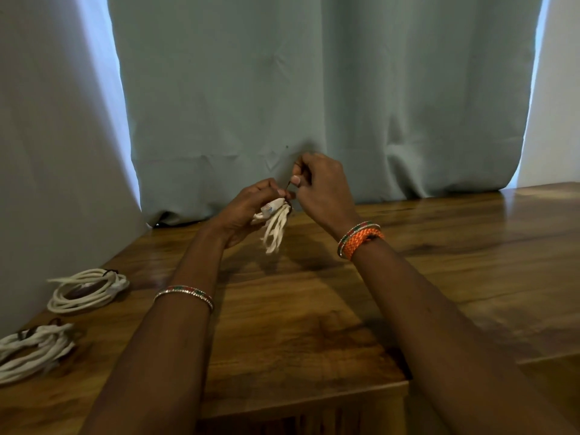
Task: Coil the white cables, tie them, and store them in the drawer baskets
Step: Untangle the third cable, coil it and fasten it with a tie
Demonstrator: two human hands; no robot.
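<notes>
Left hand [248, 208] curled around the upper end of a small white cable bundle [274, 226], thumb and fingers closed on it, held up above the wooden table [314, 309] at mid-scene, toward the far edge. Loops of the bundle hang down below the hand, free of the tabletop; a bit of white plug or label shows near the top, too small to tell which. Right hand [323, 186] just right of the bundle, fingertips pinching a thin dark tie [288, 184] that runs from the pinch down to the bundle's top. The two hands nearly touch at that point. How far the tie wraps around the bundle cannot be told. Right wrist carries an orange braided band [364, 241] with a beaded bangle beside it; left forearm carries a thin beaded bangle [185, 295]. On the table at near left, two more white cables: a round coil [88, 291] lying flat with a dark tie at its far side, and nearer still, at the left edge of view, a longer flattened coil [34, 350], partly cut off, with a dark tie at its far end. The two coils lie apart from each other and well apart from the hands. Behind the table hangs a grey-green curtain [314, 89], its hem meeting the far edge of the tabletop.
</notes>
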